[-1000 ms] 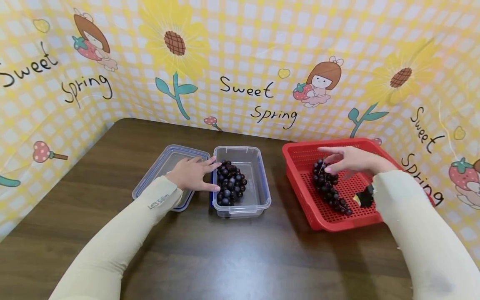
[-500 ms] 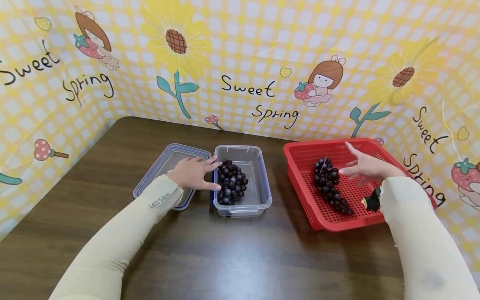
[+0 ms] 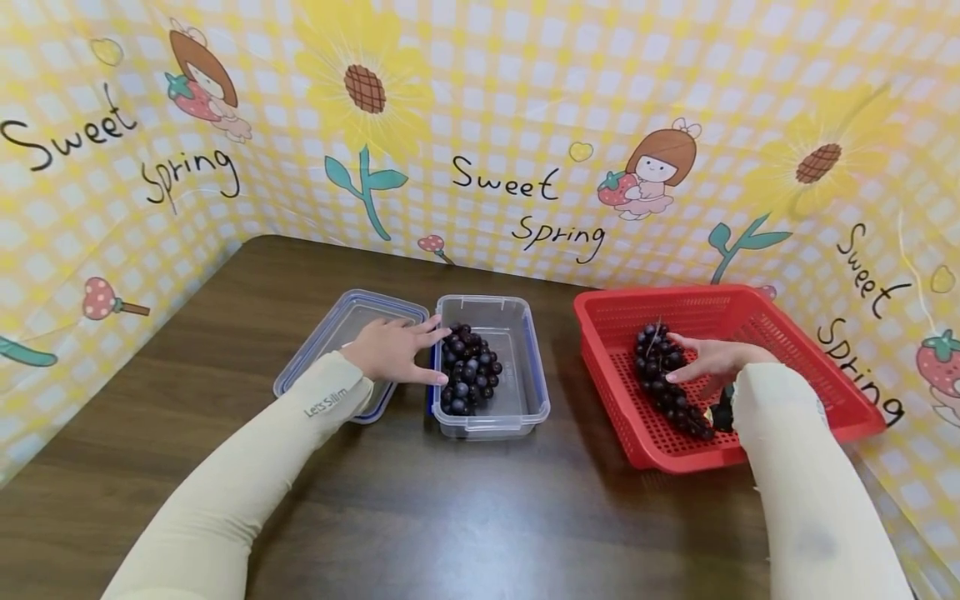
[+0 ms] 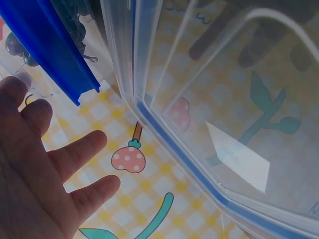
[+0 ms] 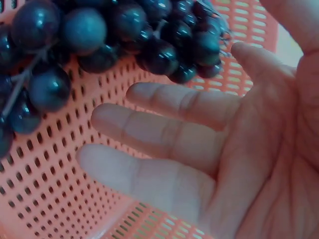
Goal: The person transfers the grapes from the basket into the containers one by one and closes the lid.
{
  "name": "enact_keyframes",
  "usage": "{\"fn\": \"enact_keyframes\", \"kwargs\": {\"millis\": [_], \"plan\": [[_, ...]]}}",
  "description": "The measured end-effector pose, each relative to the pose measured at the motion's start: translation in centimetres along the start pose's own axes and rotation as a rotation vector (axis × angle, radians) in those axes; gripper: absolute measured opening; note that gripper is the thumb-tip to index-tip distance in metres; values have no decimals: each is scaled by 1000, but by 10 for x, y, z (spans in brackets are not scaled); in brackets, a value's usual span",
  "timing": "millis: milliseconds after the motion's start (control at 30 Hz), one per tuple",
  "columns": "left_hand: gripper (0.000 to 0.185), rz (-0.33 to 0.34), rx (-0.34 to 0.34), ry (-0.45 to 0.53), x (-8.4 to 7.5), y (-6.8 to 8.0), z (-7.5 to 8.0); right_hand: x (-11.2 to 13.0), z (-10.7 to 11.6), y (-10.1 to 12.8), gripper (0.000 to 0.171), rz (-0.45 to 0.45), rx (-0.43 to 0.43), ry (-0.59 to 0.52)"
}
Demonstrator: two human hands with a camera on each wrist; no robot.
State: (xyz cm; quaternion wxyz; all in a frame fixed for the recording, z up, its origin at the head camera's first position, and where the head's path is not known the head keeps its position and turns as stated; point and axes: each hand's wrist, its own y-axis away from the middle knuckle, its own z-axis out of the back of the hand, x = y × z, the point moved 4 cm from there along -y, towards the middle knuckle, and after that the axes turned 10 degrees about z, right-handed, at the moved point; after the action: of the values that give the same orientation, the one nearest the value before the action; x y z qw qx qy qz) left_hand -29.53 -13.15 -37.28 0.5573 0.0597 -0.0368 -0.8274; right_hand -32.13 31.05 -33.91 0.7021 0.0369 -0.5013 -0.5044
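Observation:
In the head view, my left hand (image 3: pixel 393 350) has its fingers spread, with fingertips at the left rim of a clear plastic food container (image 3: pixel 517 367). A bunch of dark grapes (image 3: pixel 468 371) lies inside that container, along its left side. My right hand (image 3: pixel 716 360) reaches into a red plastic basket (image 3: pixel 609 392), beside a second bunch of dark grapes (image 3: pixel 660 375). In the right wrist view its fingers (image 5: pixel 164 134) stretch out straight, just below the grapes (image 5: pixel 124 30), and nothing is held. The left wrist view shows the left fingers (image 4: pixel 79 154) extended near the container's blue clip (image 4: pixel 50 45).
A clear lid (image 3: pixel 330 329) with a blue seal lies left of the container, partly under my left forearm. Brown table (image 3: pixel 420 517) surface stretches in front. A yellow checked cloth (image 3: pixel 502 108) rises behind and along both sides.
My right hand first drew back to the right from the grapes in the basket, then came lower and close to them again. My left hand stays at the container's rim.

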Motion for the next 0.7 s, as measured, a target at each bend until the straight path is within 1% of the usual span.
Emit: {"fn": "enact_keyframes", "kwargs": {"millis": [33,200,233,333,433,567,700], "plan": [[83,0,2,-1,0,0,0,0,-2,-2,99,4,8,-8],[84,-5,4,-6,0,0,-1,1,-8,-14,100,30,37,29],[84,-5,4,-5,1,-1,-2,1,-10,-17,101,24,51,18],[84,-6,-2,-7,3,-1,-2,3,-13,-25,102,7,69,36],[84,6,-1,-8,3,1,-1,5,-17,-32,97,-7,75,69],[84,5,15,7,1,2,-2,2,-20,-34,91,-19,51,123],[84,6,14,13,1,2,-3,0,-23,-38,91,-1,-12,128]]}}
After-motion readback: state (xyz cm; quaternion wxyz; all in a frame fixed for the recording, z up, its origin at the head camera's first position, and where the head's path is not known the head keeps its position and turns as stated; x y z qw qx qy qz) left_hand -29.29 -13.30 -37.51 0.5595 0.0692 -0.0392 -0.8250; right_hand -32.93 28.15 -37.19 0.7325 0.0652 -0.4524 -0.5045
